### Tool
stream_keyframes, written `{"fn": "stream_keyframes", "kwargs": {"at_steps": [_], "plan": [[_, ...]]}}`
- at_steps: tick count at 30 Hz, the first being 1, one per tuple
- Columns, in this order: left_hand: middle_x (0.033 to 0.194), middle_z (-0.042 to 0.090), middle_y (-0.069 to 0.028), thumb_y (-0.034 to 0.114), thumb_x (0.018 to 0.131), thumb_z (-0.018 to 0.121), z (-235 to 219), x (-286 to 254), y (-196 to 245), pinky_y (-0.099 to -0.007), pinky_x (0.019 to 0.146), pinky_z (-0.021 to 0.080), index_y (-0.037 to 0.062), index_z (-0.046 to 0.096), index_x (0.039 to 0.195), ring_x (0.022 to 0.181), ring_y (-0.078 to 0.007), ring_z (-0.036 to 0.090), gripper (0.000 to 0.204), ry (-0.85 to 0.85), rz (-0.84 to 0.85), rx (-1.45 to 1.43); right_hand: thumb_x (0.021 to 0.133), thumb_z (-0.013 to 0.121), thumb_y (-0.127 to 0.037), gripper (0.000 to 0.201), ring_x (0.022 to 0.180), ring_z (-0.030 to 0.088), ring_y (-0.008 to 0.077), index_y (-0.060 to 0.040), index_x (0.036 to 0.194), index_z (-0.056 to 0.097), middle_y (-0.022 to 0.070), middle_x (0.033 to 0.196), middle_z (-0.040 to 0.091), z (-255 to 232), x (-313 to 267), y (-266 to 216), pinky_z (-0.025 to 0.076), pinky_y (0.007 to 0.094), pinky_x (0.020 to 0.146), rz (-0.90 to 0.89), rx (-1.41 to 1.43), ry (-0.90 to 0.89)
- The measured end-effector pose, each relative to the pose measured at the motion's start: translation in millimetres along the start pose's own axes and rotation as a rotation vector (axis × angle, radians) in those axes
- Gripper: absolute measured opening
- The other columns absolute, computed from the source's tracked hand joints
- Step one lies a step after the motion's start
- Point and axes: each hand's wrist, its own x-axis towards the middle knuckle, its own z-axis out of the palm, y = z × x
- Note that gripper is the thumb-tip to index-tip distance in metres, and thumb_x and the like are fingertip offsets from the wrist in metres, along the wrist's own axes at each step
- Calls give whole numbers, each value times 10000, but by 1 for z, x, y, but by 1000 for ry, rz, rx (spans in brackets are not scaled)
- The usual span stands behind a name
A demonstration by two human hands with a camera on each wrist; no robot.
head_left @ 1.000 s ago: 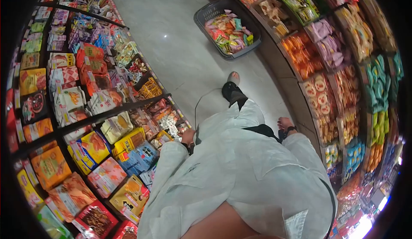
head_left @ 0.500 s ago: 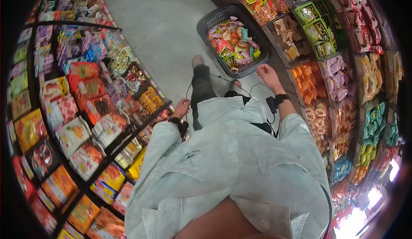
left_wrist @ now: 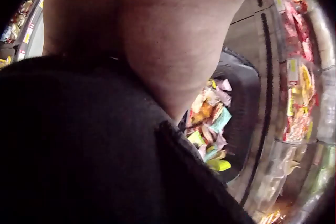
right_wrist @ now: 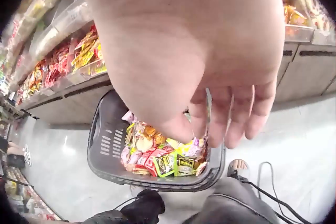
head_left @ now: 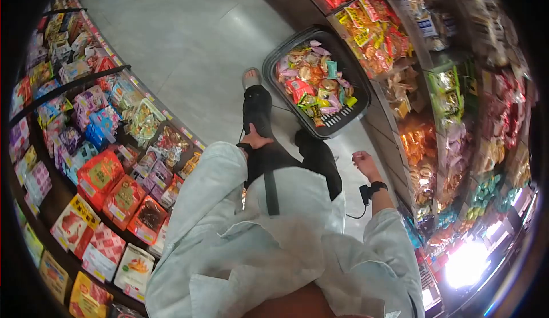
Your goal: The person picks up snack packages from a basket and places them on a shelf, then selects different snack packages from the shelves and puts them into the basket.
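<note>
A dark grey shopping basket [head_left: 271, 66] stands on the floor, holding many small wrapped snacks [head_left: 309, 75] in pink, red, green and yellow. My left hand [head_left: 258, 139] rests on the dark trouser leg [head_left: 257, 112], thumb spread from the fingers; in the left wrist view the dark cloth fills much of the picture below that hand. Beside the basket's near right side hangs my right hand [head_left: 365, 165], fingers loosely bent, with nothing in them. In the right wrist view its relaxed fingers [right_wrist: 239, 113] overlap the basket's rim.
On the right, slanted shelf bins hold wrapped snacks, among them red and yellow packets [head_left: 372, 29] and orange ones [head_left: 416, 141]. A left-hand display carries bagged foods, including red pouches [head_left: 100, 178]. Grey floor [head_left: 189, 38] runs between them. A cable [head_left: 357, 215] hangs at my right wrist.
My left hand has moved from beside the left shelf onto the trouser leg. The right hand has drawn back from the basket's rim. The basket sits larger in view as I have stepped forward.
</note>
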Motion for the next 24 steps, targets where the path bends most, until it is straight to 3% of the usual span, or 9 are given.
{"fn": "stream_keyframes", "kwargs": {"at_steps": [2,3,6,7,10,12,14,18,24], "plan": [[1580,359,-369,659,648,860,-8,-8,22,-452,1206,370,2,-68,1645,1469,-455,408,1512,32,-151,126,987,641,-230,241,829,687,155,-39,1130,675,63,935,736,11,31,-23,544,316,757,-77,-8,43],[1512,449,-357,613,655,864,-8,-6,34,-502,1160,425,64,40,1663,1396,-475,491,1413,129,-221,174,979,644,-232,257,831,696,167,-27,1131,680,79,936,745,18,49,-48,552,331,770,-110,-12,63],[1423,532,-318,562,674,857,-1,14,48,-518,1079,496,38,213,1603,1290,-465,582,1246,353,-291,164,1009,625,-192,221,848,678,151,-42,1168,656,59,917,724,49,120,-105,545,322,788,-249,82,69],[1334,588,-279,472,696,842,14,19,49,-521,999,541,21,376,1488,1176,-462,633,1023,518,-306,202,1007,630,-195,220,861,687,169,-48,1169,653,67,926,726,63,153,-110,547,332,799,-309,8,98],[1282,615,-271,402,713,819,41,32,23,-525,958,549,12,499,1395,1128,-465,639,849,782,-66,258,974,682,-188,275,893,713,247,-71,1218,636,101,984,728,92,218,-166,556,372,835,-309,-248,28],[1256,628,-269,370,723,799,41,28,20,-528,943,549,11,555,1343,1108,-462,640,757,824,-18,241,900,701,-205,412,1001,693,391,-85,1279,591,199,1047,703,131,290,-159,553,475,898,-529,-204,-6],[1236,638,-265,351,730,787,41,33,19,-529,931,550,8,591,1306,1095,-457,642,699,874,28,278,831,735,-171,531,1149,633,398,-102,1329,562,214,1226,642,157,331,-188,524,490,968,-768,-383,115],[1231,642,-233,337,733,773,44,33,24,-520,938,538,12,609,1289,1110,-427,633,665,906,9,363,753,790,-121,756,1392,432,447,-149,1448,494,198,1527,425,209,384,-238,440,513,1125,-767,-704,185],[1288,624,-198,339,733,760,42,34,21,-514,990,506,42,603,1304,1191,-383,607,662,837,-53,325,732,827,-138,903,1493,320,447,-164,1530,404,173,1664,252,225,407,-240,391,566,1173,-657,-808,126]]}}
